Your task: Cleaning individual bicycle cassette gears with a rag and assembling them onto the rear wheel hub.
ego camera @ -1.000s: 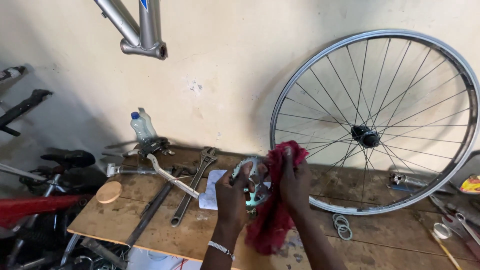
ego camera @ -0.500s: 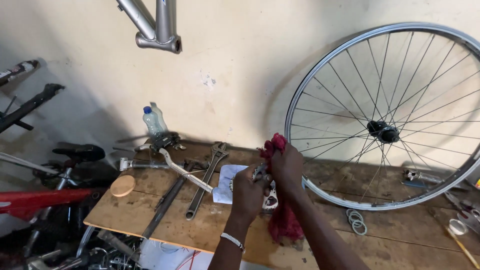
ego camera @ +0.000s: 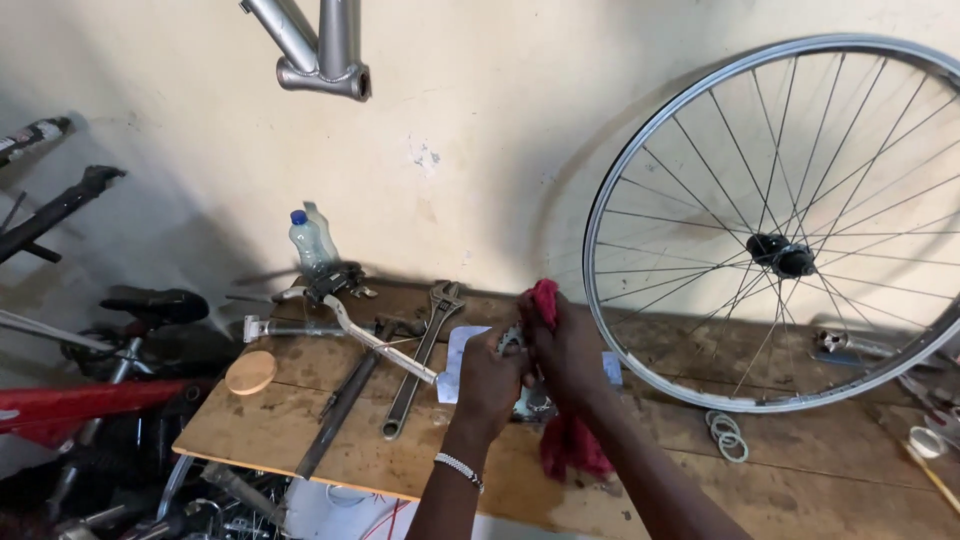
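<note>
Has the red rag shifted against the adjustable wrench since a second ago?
Yes. The red rag, earlier spread wide above the right hand, is now bunched beneath it, farther right of the adjustable wrench.

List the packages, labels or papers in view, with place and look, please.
Plastic bottle: by the wall, back left of the bench; clear, blue cap.
White paper sheet: flat on the bench, just left of the left hand.
No signs or screens.
</note>
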